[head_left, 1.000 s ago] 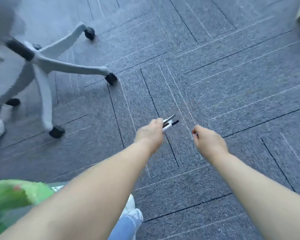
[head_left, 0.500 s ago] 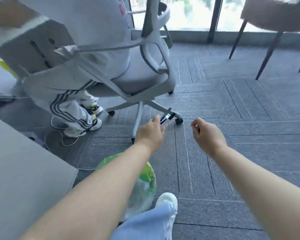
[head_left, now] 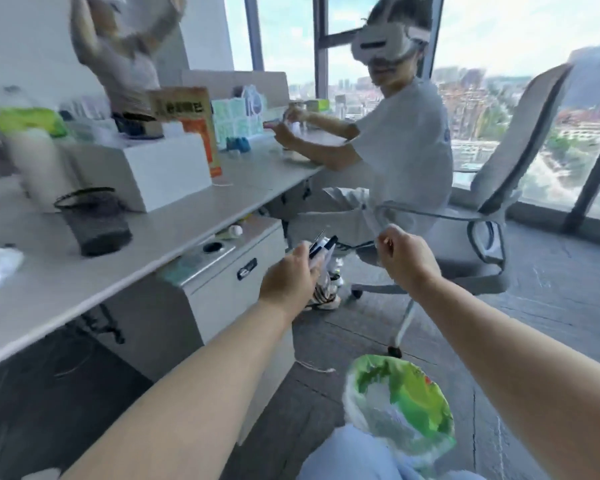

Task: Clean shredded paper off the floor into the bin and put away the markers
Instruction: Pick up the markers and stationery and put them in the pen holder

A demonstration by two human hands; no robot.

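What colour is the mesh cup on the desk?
Black. The cup shows only in the head view, slightly blurred.

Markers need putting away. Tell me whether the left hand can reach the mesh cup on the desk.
Probably yes. The left hand, gripping the markers, is out in front of the desk. The black mesh cup stands near the desk's front edge, open-topped, with nothing visible between them.

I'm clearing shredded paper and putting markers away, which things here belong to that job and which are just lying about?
For the job: markers, gripped in the left hand; green-lined bin; black mesh pen cup on the desk, probably for the markers.
Lying about: white box; orange carton; drawer cabinet; office chair.
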